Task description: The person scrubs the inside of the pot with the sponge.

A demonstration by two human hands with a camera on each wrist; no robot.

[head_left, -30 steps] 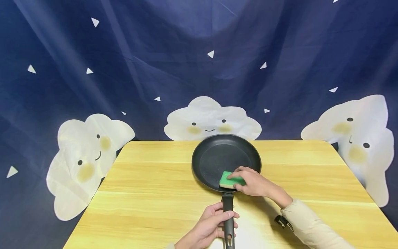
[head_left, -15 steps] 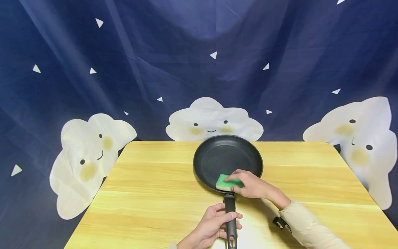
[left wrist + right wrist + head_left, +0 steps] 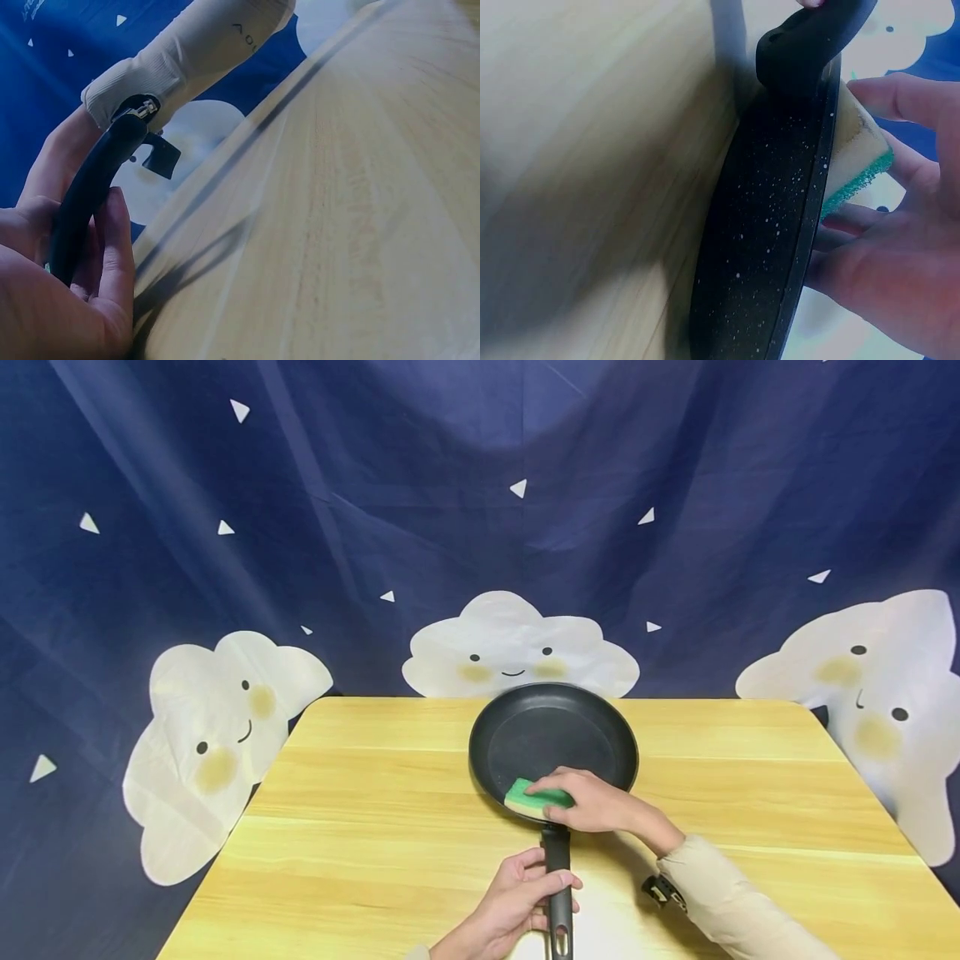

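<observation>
A black frying pan [image 3: 555, 735] lies on the wooden table, its handle [image 3: 558, 893] pointing toward the person. My left hand [image 3: 513, 897] grips that handle, thumb on top and fingers underneath; the left wrist view shows the hand [image 3: 71, 292] around the curved black handle [image 3: 86, 195]. Inside the pan, at its near edge, my right hand [image 3: 592, 802] holds a sponge [image 3: 525, 797] with a green scouring side up and a pale yellow side down. From the right wrist camera, the sponge [image 3: 859, 150] shows behind the speckled outer wall [image 3: 761, 225], pinched between thumb and fingers.
The wooden table [image 3: 360, 827] extends on both sides of the pan. Behind it hangs a dark blue curtain [image 3: 442, 510] with white clouds and small triangles. A dark strap piece [image 3: 663, 891] sits at the right sleeve's cuff.
My right hand has slid the sponge leftward along the pan's near inner edge. My left hand keeps its grip on the handle; the head view has shifted slightly.
</observation>
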